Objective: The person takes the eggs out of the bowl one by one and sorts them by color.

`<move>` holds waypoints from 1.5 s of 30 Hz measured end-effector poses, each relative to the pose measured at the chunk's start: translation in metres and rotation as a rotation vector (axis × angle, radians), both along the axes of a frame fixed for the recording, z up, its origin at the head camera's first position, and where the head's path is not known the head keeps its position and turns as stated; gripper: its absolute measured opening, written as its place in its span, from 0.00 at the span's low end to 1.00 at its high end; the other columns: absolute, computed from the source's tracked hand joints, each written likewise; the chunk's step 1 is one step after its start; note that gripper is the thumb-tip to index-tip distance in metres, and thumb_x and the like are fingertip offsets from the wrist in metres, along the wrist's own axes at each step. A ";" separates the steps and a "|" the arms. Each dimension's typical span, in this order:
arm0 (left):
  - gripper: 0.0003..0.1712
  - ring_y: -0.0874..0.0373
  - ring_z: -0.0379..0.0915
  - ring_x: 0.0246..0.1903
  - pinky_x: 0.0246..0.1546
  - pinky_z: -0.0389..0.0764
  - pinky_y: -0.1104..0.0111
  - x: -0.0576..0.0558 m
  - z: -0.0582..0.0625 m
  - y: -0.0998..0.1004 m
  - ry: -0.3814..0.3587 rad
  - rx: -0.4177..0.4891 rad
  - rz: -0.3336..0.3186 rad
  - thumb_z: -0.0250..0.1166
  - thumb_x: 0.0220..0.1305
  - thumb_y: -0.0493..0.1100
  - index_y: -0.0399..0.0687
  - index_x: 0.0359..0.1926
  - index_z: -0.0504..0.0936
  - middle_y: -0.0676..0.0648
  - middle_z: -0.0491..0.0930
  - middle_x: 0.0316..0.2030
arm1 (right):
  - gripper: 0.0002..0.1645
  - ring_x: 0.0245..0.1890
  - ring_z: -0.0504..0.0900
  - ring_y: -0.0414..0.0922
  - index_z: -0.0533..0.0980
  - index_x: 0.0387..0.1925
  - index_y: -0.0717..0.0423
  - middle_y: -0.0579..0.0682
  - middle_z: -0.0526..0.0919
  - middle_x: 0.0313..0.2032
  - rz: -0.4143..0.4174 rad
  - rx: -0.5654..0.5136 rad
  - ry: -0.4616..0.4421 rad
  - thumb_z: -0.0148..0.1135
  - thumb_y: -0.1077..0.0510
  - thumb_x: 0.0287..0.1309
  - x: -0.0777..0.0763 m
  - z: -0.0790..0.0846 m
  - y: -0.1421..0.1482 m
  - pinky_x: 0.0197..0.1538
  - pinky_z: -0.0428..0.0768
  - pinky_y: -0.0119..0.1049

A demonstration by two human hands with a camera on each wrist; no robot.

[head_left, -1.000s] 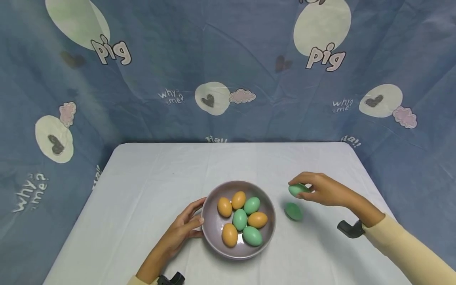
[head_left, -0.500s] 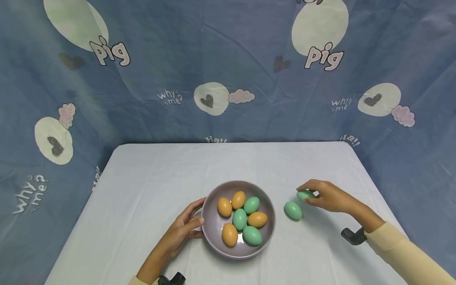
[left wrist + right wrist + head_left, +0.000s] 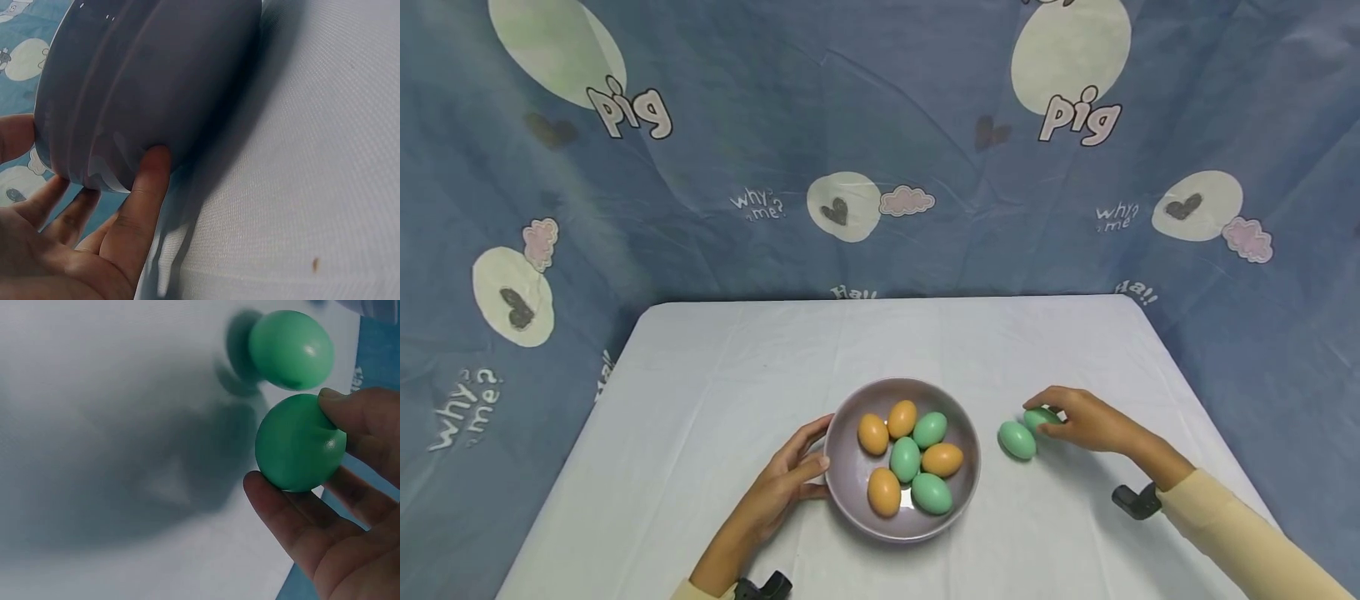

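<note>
A mauve bowl (image 3: pixel 901 531) stands upright on the table with several yellow-orange eggs (image 3: pixel 883 492) and three green eggs (image 3: pixel 931 493) inside. My left hand (image 3: pixel 775 492) holds the bowl's left side; its fingertips lie against the outer wall in the left wrist view. Right of the bowl, my right hand (image 3: pixel 1090 423) pinches a green egg (image 3: pixel 299 442) between thumb and fingers, low over the cloth. A second loose green egg (image 3: pixel 1017 440) lies close beside it, between that hand and the bowl. Whether the held egg touches the cloth or its neighbour I cannot tell.
White cloth (image 3: pixel 737 358) covers the table, with slight creases. A blue printed curtain (image 3: pixel 700 242) hangs behind the far edge and along both sides. Each wrist wears a small dark device, such as the right wrist camera (image 3: pixel 1137 502).
With the green egg in its fingers, my right hand has moved slightly right and lower, towards the table beside the loose green egg. My left hand and the bowl have stayed in place.
</note>
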State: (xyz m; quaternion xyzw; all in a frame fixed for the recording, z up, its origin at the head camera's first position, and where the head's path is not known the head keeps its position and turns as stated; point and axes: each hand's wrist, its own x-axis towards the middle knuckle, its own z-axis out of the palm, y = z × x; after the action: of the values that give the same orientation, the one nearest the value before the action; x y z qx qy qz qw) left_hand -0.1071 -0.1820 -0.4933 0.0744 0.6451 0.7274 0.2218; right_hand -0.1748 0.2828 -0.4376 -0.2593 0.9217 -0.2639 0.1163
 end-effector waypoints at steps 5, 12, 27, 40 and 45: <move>0.37 0.42 0.68 0.65 0.47 0.85 0.54 0.000 0.000 -0.001 0.003 -0.002 0.000 0.56 0.73 0.41 0.50 0.78 0.53 0.42 0.45 0.79 | 0.20 0.49 0.82 0.52 0.81 0.52 0.60 0.54 0.85 0.50 0.000 0.008 0.001 0.69 0.62 0.58 -0.001 -0.006 -0.001 0.48 0.83 0.48; 0.36 0.40 0.65 0.67 0.48 0.85 0.54 0.000 0.000 0.000 0.007 0.003 0.003 0.56 0.73 0.41 0.51 0.78 0.53 0.43 0.45 0.79 | 0.20 0.50 0.82 0.53 0.81 0.52 0.60 0.55 0.85 0.50 -0.008 0.023 -0.002 0.70 0.62 0.57 -0.001 -0.012 -0.001 0.50 0.82 0.48; 0.37 0.45 0.69 0.64 0.47 0.85 0.54 0.002 -0.004 0.000 0.002 0.008 0.011 0.57 0.73 0.41 0.51 0.77 0.54 0.43 0.45 0.79 | 0.21 0.50 0.82 0.54 0.80 0.53 0.61 0.56 0.85 0.51 0.009 0.049 0.004 0.70 0.60 0.57 -0.001 -0.014 -0.001 0.52 0.81 0.51; 0.36 0.37 0.63 0.68 0.49 0.84 0.53 0.001 -0.004 0.001 -0.004 -0.005 0.024 0.58 0.73 0.42 0.54 0.77 0.56 0.44 0.46 0.79 | 0.22 0.50 0.83 0.59 0.78 0.55 0.64 0.61 0.83 0.52 -0.061 0.022 0.013 0.67 0.58 0.61 -0.004 0.013 -0.006 0.46 0.85 0.49; 0.36 0.42 0.65 0.67 0.47 0.85 0.54 0.002 -0.002 0.001 -0.016 0.000 0.033 0.58 0.72 0.42 0.56 0.77 0.56 0.46 0.48 0.78 | 0.21 0.50 0.83 0.57 0.79 0.54 0.62 0.58 0.83 0.51 -0.038 0.012 0.067 0.68 0.59 0.61 -0.007 0.026 -0.018 0.45 0.86 0.45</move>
State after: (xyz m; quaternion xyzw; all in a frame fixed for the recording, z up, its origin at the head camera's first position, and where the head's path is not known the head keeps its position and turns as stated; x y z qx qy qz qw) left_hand -0.1050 -0.1809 -0.4955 0.0579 0.6446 0.7314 0.2147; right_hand -0.1817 0.2647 -0.4121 -0.2498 0.9314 -0.2518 0.0818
